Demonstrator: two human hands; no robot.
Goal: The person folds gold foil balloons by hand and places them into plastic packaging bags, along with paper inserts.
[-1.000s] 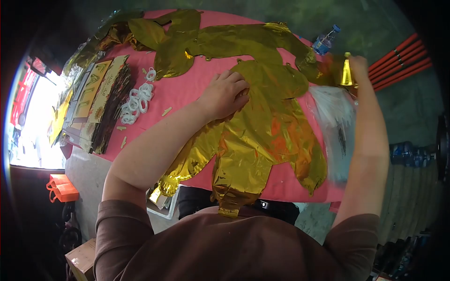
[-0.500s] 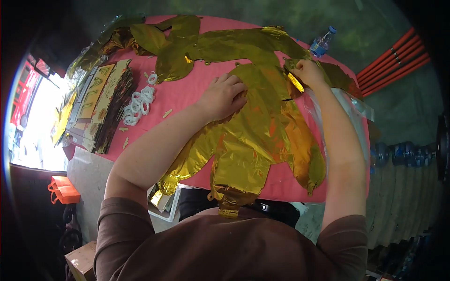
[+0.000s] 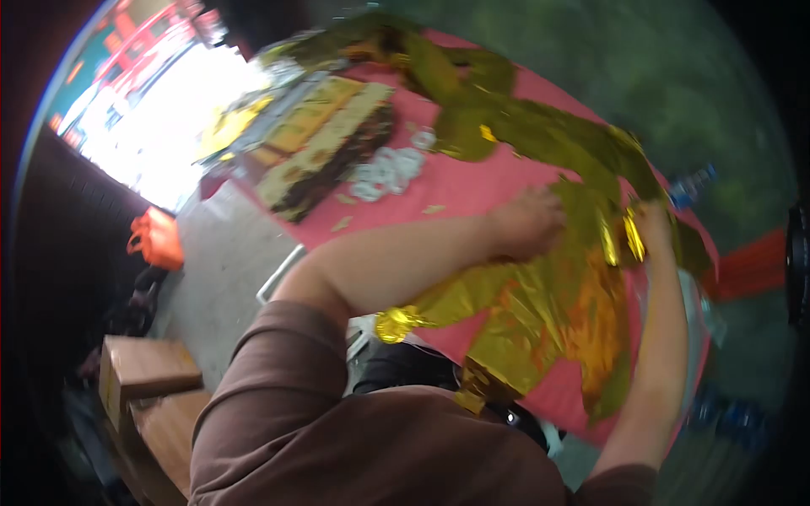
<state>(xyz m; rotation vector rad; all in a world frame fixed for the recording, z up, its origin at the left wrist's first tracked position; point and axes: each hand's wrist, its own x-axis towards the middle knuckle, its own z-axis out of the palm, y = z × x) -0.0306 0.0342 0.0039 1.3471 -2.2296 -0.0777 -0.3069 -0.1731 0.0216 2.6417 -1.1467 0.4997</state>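
A flat, uninflated gold foil balloon (image 3: pixel 540 291) with several lobes lies across the pink-covered table (image 3: pixel 472 202), its near end hanging over the edge towards my body. On its left upper edge rests my left hand (image 3: pixel 531 223), the fingers curled in against the foil; motion blurs their tips. My right hand (image 3: pixel 653 226) is closed on the balloon's upper right edge, where a bright fold of foil hangs below the fingers. Behind both hands another gold foil piece (image 3: pixel 540 122) stretches along the far side of the table.
A stack of printed packages (image 3: pixel 325 139) stands at the table's left, beside white rings (image 3: pixel 388 173) and small pale strips. A plastic bottle (image 3: pixel 693 185) is beyond the far right edge. Cardboard boxes (image 3: pixel 152 371) and an orange bag (image 3: pixel 155 239) are at the lower left.
The whole view has swung left and tilted, so the table appears further right and slanted. Both hands remain at about the same places on the foil.
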